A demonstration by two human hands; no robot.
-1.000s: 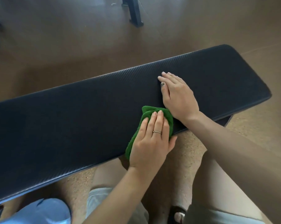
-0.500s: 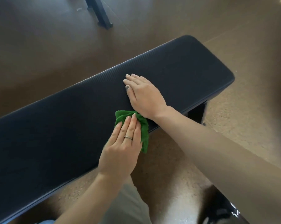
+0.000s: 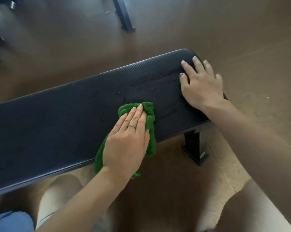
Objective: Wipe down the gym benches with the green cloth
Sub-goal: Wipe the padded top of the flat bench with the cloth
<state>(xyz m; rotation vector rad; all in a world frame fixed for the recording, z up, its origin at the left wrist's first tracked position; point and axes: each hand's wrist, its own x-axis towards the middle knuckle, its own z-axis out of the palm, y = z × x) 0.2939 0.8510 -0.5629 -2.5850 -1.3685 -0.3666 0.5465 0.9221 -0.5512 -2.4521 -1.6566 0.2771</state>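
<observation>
A long black padded gym bench (image 3: pixel 61 121) runs across the view from lower left to upper right. My left hand (image 3: pixel 126 141) lies flat on the folded green cloth (image 3: pixel 149 118), pressing it onto the pad near the front edge; part of the cloth hangs over that edge. My right hand (image 3: pixel 199 86) rests palm down with fingers spread on the bench's right end, holding nothing. Small wet droplets (image 3: pixel 146 87) glisten on the pad between the two hands.
A black bench leg (image 3: pixel 195 148) stands on the brown floor below the right end. Another dark equipment leg (image 3: pixel 124 15) stands on the floor beyond the bench. My knees (image 3: pixel 57 198) are close under the front edge.
My right hand has slid from beside the cloth to the bench's right end. My left hand has pushed the cloth farther onto the pad. The view has shifted.
</observation>
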